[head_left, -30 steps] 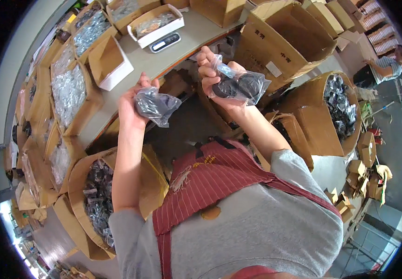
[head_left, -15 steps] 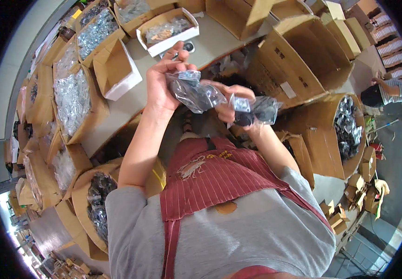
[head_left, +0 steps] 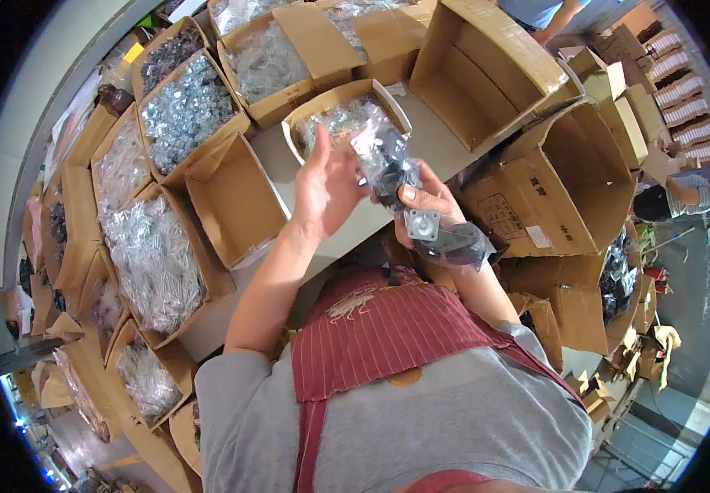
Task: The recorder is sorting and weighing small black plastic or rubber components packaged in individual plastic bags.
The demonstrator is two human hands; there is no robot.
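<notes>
Two clear bags (head_left: 463, 245), already filled (with a caster plate (head_left: 422, 224) in one) but not yet set down, grasped in right hand (head_left: 430, 202) beside spread left hand (head_left: 326, 191).

The tabletop (head_left: 441, 152) is lit fairly brightly, while the gap beneath its edge is sunk in shadow. White glare is thrown off the clear plastic bag (head_left: 383, 148) near the centre, and small glints are scattered over the bagged parts (head_left: 158, 263) to the left. The left hand (head_left: 326, 193) is softened by motion blur, whereas the striped apron (head_left: 396, 329) is rendered more crisply. Straight edges are bent toward the rim, the corners are blackened, and the lower left margin is dotted with burnt-out, bluish-white light.
</notes>
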